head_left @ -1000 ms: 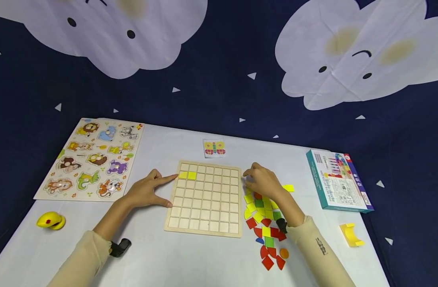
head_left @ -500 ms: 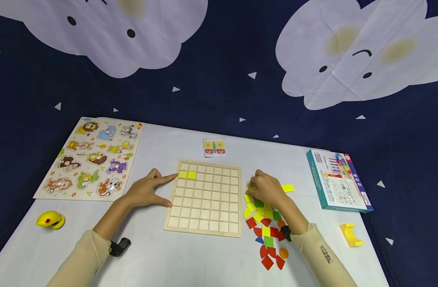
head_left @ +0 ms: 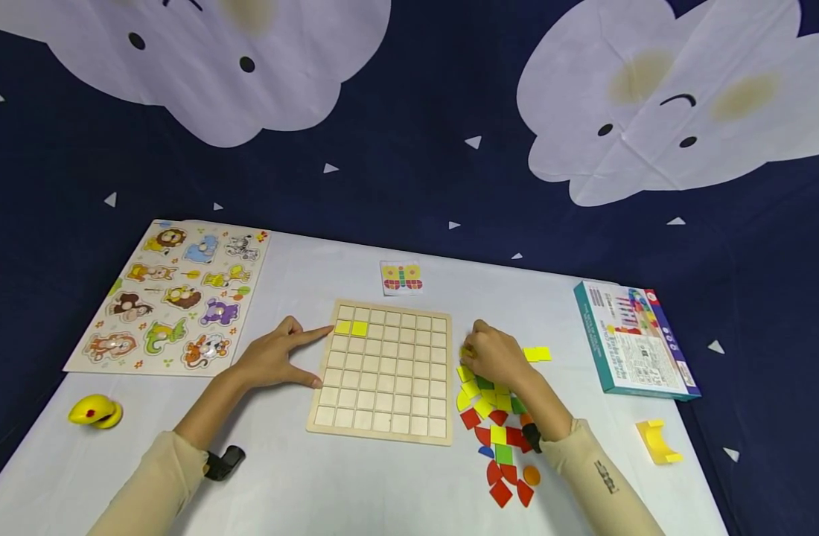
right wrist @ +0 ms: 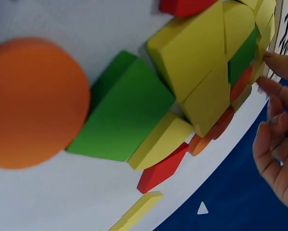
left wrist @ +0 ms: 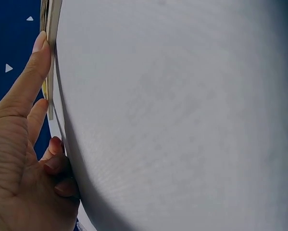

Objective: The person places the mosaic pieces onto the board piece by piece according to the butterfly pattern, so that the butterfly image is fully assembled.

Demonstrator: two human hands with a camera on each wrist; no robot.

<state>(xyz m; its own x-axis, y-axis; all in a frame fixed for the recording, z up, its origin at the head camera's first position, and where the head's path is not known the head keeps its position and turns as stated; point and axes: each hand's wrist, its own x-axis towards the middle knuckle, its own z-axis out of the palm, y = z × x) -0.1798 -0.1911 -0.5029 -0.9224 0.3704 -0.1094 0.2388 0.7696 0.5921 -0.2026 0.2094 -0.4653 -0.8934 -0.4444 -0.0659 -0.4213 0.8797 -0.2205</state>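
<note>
My left hand (head_left: 275, 357) rests at the left edge of the wooden grid board (head_left: 379, 441), index finger and thumb stretched out against its frame. In the left wrist view, the left thumb (left wrist: 31, 72) lies along the board's edge. Two yellow square tiles (head_left: 359, 328) sit side by side in the board's second row. Over the far end of the tile pile, my right hand (head_left: 496, 353) bends its fingers down. In the right wrist view, its thumb and index fingertips pinch at a yellow tile (right wrist: 262, 50); the palm side is partly hidden in the head view.
Loose red, green, yellow, blue and orange pieces (head_left: 503, 454) spread right of the board. A butterfly pattern card (head_left: 401, 278) lies behind it. An animal puzzle (head_left: 175, 298) and yellow toy (head_left: 96, 412) are left; a box (head_left: 633, 339) and yellow holder (head_left: 657, 441) right.
My right hand has drawn back from beside the board's right edge, moving slightly right and towards me over the tiles. The left hand and the two tiles on the board stay put.
</note>
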